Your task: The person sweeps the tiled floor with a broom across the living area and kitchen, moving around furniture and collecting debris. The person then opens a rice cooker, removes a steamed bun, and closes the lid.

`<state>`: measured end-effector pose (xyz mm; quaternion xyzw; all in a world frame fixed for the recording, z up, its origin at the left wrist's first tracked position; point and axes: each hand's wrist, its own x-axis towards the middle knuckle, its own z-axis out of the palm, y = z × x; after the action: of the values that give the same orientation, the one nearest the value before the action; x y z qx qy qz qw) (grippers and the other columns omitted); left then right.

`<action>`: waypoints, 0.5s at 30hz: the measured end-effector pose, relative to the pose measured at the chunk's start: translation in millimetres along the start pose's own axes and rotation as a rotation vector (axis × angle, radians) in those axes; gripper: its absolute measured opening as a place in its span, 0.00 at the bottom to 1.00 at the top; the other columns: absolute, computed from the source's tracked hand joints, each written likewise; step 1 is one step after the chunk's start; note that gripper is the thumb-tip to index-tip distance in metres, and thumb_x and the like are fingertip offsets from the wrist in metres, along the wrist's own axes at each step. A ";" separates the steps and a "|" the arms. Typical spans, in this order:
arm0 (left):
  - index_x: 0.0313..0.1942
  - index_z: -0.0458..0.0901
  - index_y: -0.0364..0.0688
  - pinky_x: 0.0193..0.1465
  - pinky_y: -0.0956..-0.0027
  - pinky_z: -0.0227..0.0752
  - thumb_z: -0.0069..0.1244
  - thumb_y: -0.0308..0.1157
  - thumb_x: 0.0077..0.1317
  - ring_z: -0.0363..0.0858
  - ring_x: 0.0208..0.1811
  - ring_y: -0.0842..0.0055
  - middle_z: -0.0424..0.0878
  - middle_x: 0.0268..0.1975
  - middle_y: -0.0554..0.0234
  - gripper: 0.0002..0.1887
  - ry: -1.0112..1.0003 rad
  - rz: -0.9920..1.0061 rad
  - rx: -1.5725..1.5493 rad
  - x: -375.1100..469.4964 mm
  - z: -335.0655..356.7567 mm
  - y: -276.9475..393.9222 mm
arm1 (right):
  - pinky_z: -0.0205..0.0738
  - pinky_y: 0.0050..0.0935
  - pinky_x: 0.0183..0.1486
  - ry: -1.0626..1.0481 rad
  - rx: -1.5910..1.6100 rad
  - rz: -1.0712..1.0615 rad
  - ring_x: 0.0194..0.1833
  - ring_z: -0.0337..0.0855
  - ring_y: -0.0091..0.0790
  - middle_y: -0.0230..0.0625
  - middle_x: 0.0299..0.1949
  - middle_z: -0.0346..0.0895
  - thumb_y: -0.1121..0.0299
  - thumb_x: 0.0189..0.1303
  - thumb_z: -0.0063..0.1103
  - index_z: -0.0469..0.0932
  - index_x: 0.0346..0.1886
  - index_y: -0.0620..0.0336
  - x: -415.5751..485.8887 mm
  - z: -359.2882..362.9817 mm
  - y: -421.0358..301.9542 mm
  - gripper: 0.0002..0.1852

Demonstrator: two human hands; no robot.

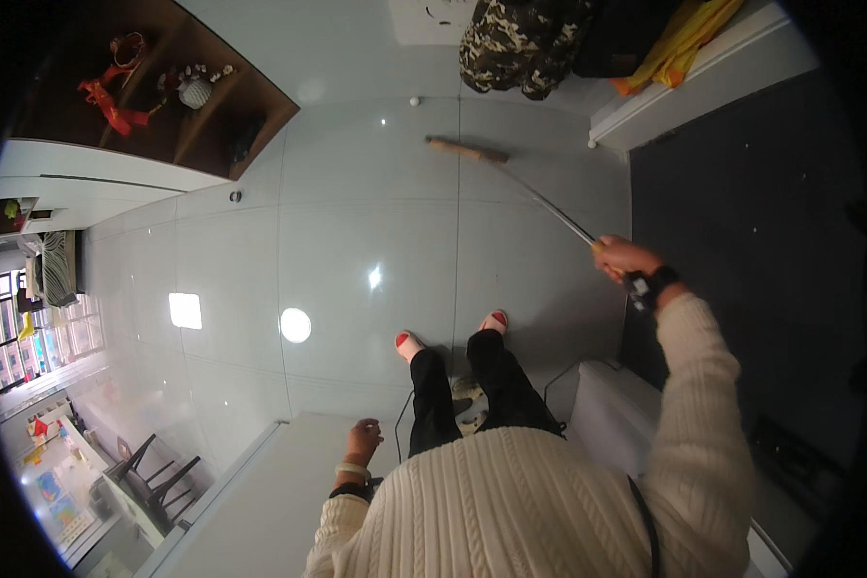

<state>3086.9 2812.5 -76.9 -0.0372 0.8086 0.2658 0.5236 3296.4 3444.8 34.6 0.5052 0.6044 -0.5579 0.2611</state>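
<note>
My right hand [627, 259] is closed around the handle of a broom [553, 208], out to the right at arm's length. Its thin metal stick slants away to a narrow orange-brown head [469, 149], which rests on the glossy grey tile floor [368, 238]. A dark band with a device sits on that wrist. Beside my left hip hangs my left hand [365, 437], fingers loosely bent and apart, with nothing seen in it. It is nearest to a pale cabinet top [289, 477].
A wooden shelf unit [209, 123] holds ornaments at upper left. A camouflage bag [524, 47] stands against the far wall. White door stops [415, 101] and a small round object [235, 196] are on the floor. To the right lies a dark surface [737, 217]; a black chair [155, 480] stands lower left.
</note>
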 end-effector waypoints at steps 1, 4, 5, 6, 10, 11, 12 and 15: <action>0.41 0.76 0.34 0.25 0.74 0.74 0.46 0.30 0.58 0.80 0.23 0.76 0.81 0.27 0.59 0.12 -0.001 -0.002 0.009 -0.8 0.1 -1.4 | 0.61 0.29 0.15 -0.014 -0.092 -0.037 0.12 0.66 0.27 0.34 0.13 0.65 0.73 0.44 0.53 0.68 0.19 0.63 20.5 13.7 6.5 0.06; 0.41 0.76 0.34 0.25 0.74 0.74 0.47 0.30 0.58 0.80 0.22 0.76 0.80 0.27 0.59 0.12 -0.008 -0.012 0.003 -4.6 1.4 -4.7 | 0.61 0.29 0.15 -0.080 -0.450 -0.210 0.13 0.67 0.30 0.35 0.14 0.66 0.72 0.43 0.55 0.69 0.20 0.63 77.8 74.5 33.6 0.07; 0.41 0.76 0.34 0.25 0.74 0.74 0.47 0.30 0.58 0.80 0.22 0.76 0.80 0.27 0.59 0.12 -0.010 -0.010 0.007 -6.3 1.3 -6.1 | 0.62 0.30 0.16 -0.101 -0.443 -0.298 0.14 0.68 0.31 0.37 0.15 0.67 0.71 0.43 0.56 0.69 0.21 0.64 86.2 102.0 47.5 0.07; 0.41 0.76 0.34 0.25 0.74 0.74 0.47 0.30 0.58 0.80 0.22 0.76 0.80 0.27 0.59 0.12 -0.010 -0.006 0.010 -7.0 1.0 -7.0 | 0.63 0.31 0.17 -0.131 -0.525 -0.368 0.15 0.69 0.33 0.38 0.16 0.68 0.71 0.43 0.57 0.70 0.22 0.64 87.9 130.5 61.9 0.07; 0.42 0.76 0.34 0.25 0.74 0.74 0.47 0.30 0.58 0.80 0.22 0.76 0.80 0.27 0.58 0.12 -0.023 -0.035 0.022 -5.1 1.3 -11.5 | 0.66 0.33 0.20 -0.333 -0.598 -0.170 0.19 0.73 0.39 0.43 0.20 0.73 0.69 0.43 0.60 0.73 0.25 0.64 33.7 212.2 106.5 0.09; 0.41 0.76 0.34 0.24 0.74 0.73 0.47 0.30 0.59 0.80 0.22 0.76 0.80 0.27 0.58 0.12 -0.049 -0.062 0.037 -2.1 0.5 -11.7 | 0.66 0.34 0.21 -0.249 -0.364 -0.024 0.19 0.74 0.41 0.44 0.21 0.75 0.69 0.43 0.61 0.74 0.26 0.65 12.8 217.1 110.8 0.10; 0.41 0.76 0.34 0.23 0.74 0.73 0.47 0.30 0.59 0.80 0.22 0.76 0.80 0.27 0.58 0.12 -0.043 -0.035 0.017 0.1 -0.1 -11.8 | 0.65 0.33 0.18 -0.183 -0.083 0.223 0.17 0.72 0.38 0.42 0.19 0.73 0.73 0.46 0.58 0.71 0.33 0.65 -9.8 213.9 113.3 0.10; 0.40 0.77 0.35 0.23 0.74 0.74 0.46 0.31 0.60 0.80 0.22 0.76 0.81 0.26 0.58 0.11 -0.024 -0.042 0.018 9.4 -0.9 -6.5 | 0.60 0.30 0.13 -0.164 0.376 0.251 0.14 0.67 0.28 0.35 0.17 0.66 0.77 0.49 0.50 0.62 0.43 0.61 -62.0 171.8 112.3 0.16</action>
<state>3084.1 2808.6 -87.3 -0.0463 0.8035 0.2479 0.5392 3376.9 3248.9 1.6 0.5692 0.3994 -0.6628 0.2780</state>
